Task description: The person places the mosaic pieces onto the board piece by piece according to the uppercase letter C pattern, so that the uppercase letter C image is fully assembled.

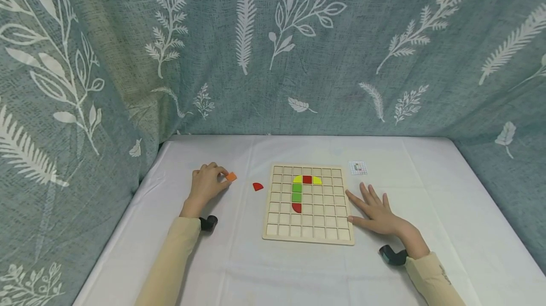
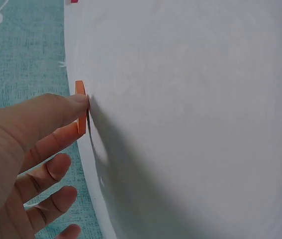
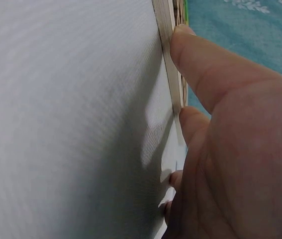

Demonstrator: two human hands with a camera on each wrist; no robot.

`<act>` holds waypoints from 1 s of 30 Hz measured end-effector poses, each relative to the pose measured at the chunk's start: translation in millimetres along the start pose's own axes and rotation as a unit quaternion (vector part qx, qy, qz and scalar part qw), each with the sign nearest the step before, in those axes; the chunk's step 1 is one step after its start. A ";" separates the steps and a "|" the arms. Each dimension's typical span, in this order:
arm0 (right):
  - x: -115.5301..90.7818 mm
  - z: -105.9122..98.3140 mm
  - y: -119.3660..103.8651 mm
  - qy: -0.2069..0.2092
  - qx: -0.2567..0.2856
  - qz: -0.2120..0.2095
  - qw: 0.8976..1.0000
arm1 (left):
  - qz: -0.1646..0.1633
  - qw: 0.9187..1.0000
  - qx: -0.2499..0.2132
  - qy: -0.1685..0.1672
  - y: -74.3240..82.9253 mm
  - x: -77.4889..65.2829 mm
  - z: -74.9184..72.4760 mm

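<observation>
Between thumb and index finger, my left hand (image 1: 206, 184) pinches an orange square tile (image 1: 231, 176), left of the board; the left wrist view shows the tile (image 2: 81, 119) edge-on. My right hand (image 1: 377, 213) lies with fingers spread, its thumb and index fingertip touching the right edge of the wooden grid board (image 1: 308, 240). On the board are a red square (image 1: 307, 180) between two yellow curved pieces (image 1: 317, 181), two green squares (image 1: 296, 192) in a column, and a red quarter-circle (image 1: 297, 208) below them.
A loose red quarter-circle (image 1: 258, 186) lies on the white tablecloth (image 1: 239, 268) between my left hand and the board. Beyond my right hand lies a small card (image 1: 358, 167) with a grid pattern. A patterned curtain (image 1: 264, 107) hangs behind the table and at its sides.
</observation>
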State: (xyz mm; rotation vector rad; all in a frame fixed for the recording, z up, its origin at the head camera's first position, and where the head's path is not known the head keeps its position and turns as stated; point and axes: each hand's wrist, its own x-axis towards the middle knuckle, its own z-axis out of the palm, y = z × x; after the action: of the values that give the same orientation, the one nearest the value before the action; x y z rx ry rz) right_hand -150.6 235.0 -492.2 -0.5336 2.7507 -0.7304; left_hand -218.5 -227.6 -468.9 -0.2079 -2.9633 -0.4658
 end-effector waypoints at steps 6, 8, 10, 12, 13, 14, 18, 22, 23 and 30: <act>0.3 -0.8 -1.5 -0.001 0.001 -0.001 1.000 | 0.008 1.000 -0.016 0.002 8.1 -2.9 -1.8; 0.3 -0.6 -1.6 -0.001 0.000 0.001 1.000 | 0.014 1.000 -0.018 0.005 11.3 -3.5 -2.1; 0.4 -0.2 -1.6 0.000 -0.001 0.001 1.000 | 0.022 1.000 -0.019 0.007 14.6 -4.4 -2.3; 0.4 0.5 -1.4 0.000 -0.001 0.001 1.000 | 0.029 0.999 -0.018 0.008 18.3 -5.0 -2.0; 0.4 0.8 -1.3 0.001 -0.001 0.001 1.000 | 0.031 0.999 -0.019 0.008 20.2 -5.7 -1.8; 0.4 1.1 -1.2 0.001 -0.002 0.001 1.000 | 0.034 0.999 -0.021 0.007 22.0 -6.2 -1.4; 0.3 2.3 -1.1 0.004 -0.004 0.002 1.000 | 0.042 0.999 -0.026 0.002 30.5 -8.4 -0.4; 0.2 2.8 -1.6 0.007 -0.006 0.000 1.000 | 0.052 0.998 -0.035 -0.002 40.3 -10.7 -0.3; 0.2 2.9 -1.6 0.008 -0.006 -0.001 1.000 | 0.054 0.998 -0.037 -0.002 42.6 -11.2 -0.2; 0.7 2.8 -0.5 0.011 -0.006 0.001 1.000 | 0.077 0.996 -0.034 -0.008 58.4 -14.6 1.3</act>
State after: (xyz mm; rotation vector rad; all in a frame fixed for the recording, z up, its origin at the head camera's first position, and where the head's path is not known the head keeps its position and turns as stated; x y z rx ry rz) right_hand -150.1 233.1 -494.4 -0.5290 2.7765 -0.7246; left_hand -195.2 -173.8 -455.1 -0.4456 -2.9192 -0.5477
